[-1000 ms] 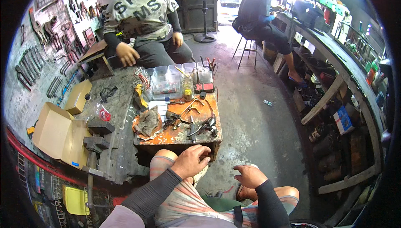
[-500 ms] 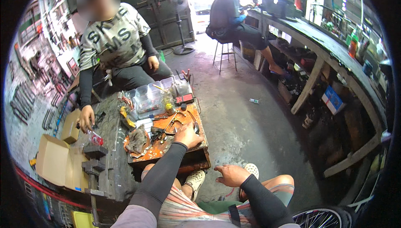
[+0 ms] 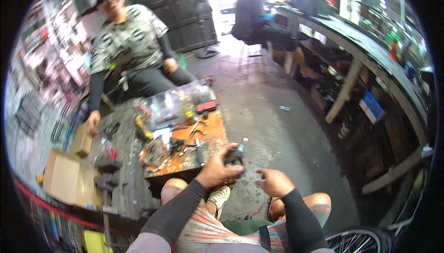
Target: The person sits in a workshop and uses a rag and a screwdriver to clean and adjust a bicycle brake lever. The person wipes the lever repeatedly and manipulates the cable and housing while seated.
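My left hand [image 3: 217,169] is closed around a small dark object with a pale metal tip [image 3: 237,153], in front of the orange-topped low table [image 3: 210,135]. Motion blur hides what kind of thing it is. To its right, my right hand [image 3: 276,183] hangs with fingers apart and loosely bent, holding nothing. On the table lie a dark-handled tool [image 3: 199,152], a crumpled grimy rag [image 3: 156,152], black small parts [image 3: 175,145] and a yellow-brown metal frame [image 3: 194,130].
Clear compartment boxes [image 3: 166,105] and a red box [image 3: 206,106] stand at the table's far side. Left are a dark workbench [image 3: 129,169], a vise [image 3: 107,179] and an open carton [image 3: 69,179]. A co-worker [image 3: 134,44] sits across; another person [image 3: 259,17] sits by the long bench [image 3: 351,40].
My left hand has lifted off the table and moved right and nearer, with the dark object in it. My right hand has shifted slightly right. The co-worker's hand has moved to the small carton.
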